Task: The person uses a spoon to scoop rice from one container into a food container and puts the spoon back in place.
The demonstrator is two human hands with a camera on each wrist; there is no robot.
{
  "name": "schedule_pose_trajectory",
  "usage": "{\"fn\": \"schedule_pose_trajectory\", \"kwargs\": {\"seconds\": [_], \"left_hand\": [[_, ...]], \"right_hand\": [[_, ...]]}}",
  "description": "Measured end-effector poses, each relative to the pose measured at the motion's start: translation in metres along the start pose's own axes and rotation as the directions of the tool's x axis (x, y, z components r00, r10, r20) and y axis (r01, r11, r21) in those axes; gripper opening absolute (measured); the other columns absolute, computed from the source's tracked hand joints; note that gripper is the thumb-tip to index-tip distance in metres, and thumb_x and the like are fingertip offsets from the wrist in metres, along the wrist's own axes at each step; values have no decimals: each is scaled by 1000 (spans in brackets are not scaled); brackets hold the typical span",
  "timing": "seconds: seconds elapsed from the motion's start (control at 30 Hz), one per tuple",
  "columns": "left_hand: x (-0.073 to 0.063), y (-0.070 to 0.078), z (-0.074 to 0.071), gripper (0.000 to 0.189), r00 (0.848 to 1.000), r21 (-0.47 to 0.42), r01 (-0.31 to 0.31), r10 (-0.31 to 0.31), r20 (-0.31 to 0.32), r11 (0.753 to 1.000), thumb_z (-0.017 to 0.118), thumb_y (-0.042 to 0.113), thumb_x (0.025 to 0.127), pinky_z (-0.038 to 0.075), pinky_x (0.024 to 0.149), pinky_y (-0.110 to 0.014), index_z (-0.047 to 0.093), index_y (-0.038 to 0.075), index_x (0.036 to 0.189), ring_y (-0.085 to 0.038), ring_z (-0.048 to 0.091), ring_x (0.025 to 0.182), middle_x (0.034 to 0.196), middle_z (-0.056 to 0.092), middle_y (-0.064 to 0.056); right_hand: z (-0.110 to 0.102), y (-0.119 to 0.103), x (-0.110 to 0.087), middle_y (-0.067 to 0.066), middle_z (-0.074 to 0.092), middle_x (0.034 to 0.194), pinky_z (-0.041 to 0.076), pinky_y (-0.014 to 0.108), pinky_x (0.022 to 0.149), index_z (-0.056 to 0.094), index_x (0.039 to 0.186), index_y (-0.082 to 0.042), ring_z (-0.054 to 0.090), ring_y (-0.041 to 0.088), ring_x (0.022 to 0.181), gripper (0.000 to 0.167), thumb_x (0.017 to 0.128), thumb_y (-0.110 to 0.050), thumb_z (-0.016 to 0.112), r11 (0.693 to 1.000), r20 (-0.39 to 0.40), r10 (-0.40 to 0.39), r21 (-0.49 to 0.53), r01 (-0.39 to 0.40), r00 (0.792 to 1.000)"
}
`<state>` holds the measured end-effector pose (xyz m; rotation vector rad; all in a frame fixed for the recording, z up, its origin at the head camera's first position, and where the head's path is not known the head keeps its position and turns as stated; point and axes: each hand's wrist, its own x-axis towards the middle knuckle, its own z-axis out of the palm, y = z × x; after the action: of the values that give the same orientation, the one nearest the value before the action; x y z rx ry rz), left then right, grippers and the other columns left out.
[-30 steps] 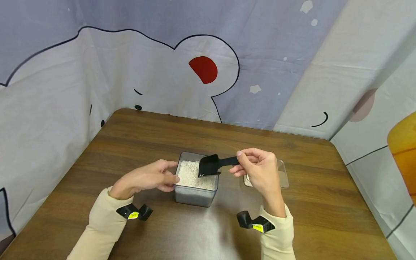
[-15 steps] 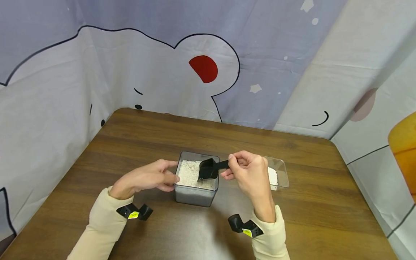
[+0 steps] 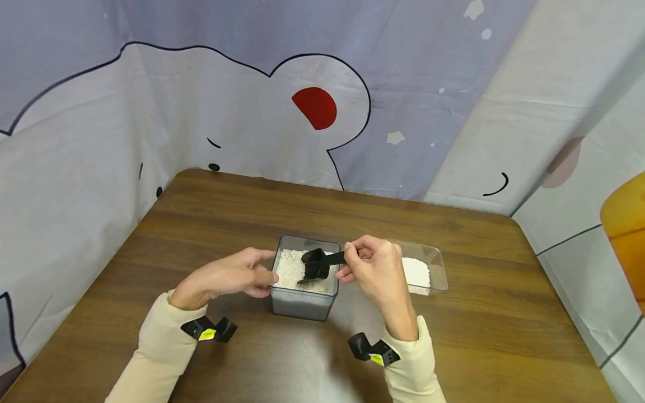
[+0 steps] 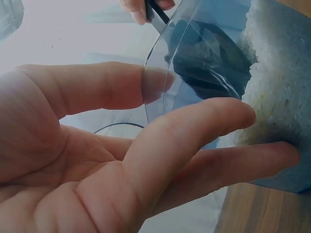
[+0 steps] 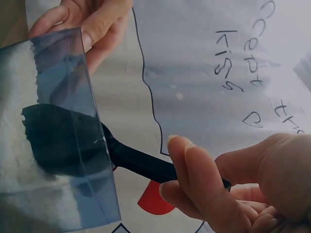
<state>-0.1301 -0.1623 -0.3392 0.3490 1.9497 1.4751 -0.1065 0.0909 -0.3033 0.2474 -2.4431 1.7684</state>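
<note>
A square, smoky see-through container (image 3: 302, 305) stands mid-table, mostly filled with white rice (image 3: 289, 271). My left hand (image 3: 232, 274) holds its left wall; one fingertip laps over the rim, while other fingers lie along the outside in the left wrist view. My right hand (image 3: 375, 268) pinches the handle of a black scoop (image 3: 314, 263) between thumb and fingers. Its tilted blade is inside the container, with the front edge at the rice. Through the see-through wall in the right wrist view, the scoop's blade (image 5: 58, 136) shows against the grains.
Right of the container lies a shallow clear tray (image 3: 437, 263) with white grains (image 3: 416, 273), partly behind my right hand. The wooden tabletop (image 3: 242, 207) runs back to a printed curtain (image 3: 242, 117). Both sleeves carry black wrist cameras.
My right hand has moved left, carrying the scoop further into the container, and its blade has tipped over. More of the clear tray shows. My left hand has kept its place.
</note>
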Motion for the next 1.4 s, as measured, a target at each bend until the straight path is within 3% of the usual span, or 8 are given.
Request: {"fn": "schedule_pose_trajectory", "kwargs": {"seconds": [0.13,0.33,0.6,0.87,1.17,1.4], "left_hand": [[-1,1,0,70,1000,-4,-1,1,-1,1000,51,9,92,50,86,-42,7,-14,140,-31,59,103,101,65,-17],[-1,2,0,70,1000,-11,0,-1,-4,1000,52,9,92,51,86,-42,7,-14,140,-31,59,103,100,65,-17],[0,0,1,70,1000,-30,-16,16,10,999,51,7,92,50,86,-42,6,-15,140,-31,59,103,100,65,-19],[0,1,1,69,1000,-34,-17,18,7,999,51,7,92,51,85,-43,6,-14,140,-31,59,102,100,65,-19],[0,0,0,69,999,-36,-27,27,17,999,51,6,92,50,85,-44,6,-15,140,-30,60,102,100,64,-20],[0,0,0,69,999,-26,-31,32,20,999,51,7,92,50,85,-44,7,-15,140,-30,60,101,103,63,-20]], "right_hand": [[2,-7,-2,24,63,62,56,32,47,63,82,12,63,28,49,13,87,2,55,999,15,33,0,-33,999],[9,18,8,16,63,58,55,31,47,64,85,8,62,21,46,12,87,-1,57,997,53,65,27,-67,996],[17,40,18,22,64,64,57,36,51,61,89,13,64,24,49,14,88,1,56,981,146,86,158,-109,985],[15,42,21,29,63,71,57,40,57,59,92,17,65,23,53,15,88,2,54,949,202,128,259,-179,971],[3,42,23,28,63,73,57,40,57,53,98,24,65,22,53,20,87,7,52,918,192,126,350,-188,973],[-19,46,27,16,66,66,57,36,53,54,97,21,65,22,53,19,86,6,55,896,153,132,405,-184,979]]}}
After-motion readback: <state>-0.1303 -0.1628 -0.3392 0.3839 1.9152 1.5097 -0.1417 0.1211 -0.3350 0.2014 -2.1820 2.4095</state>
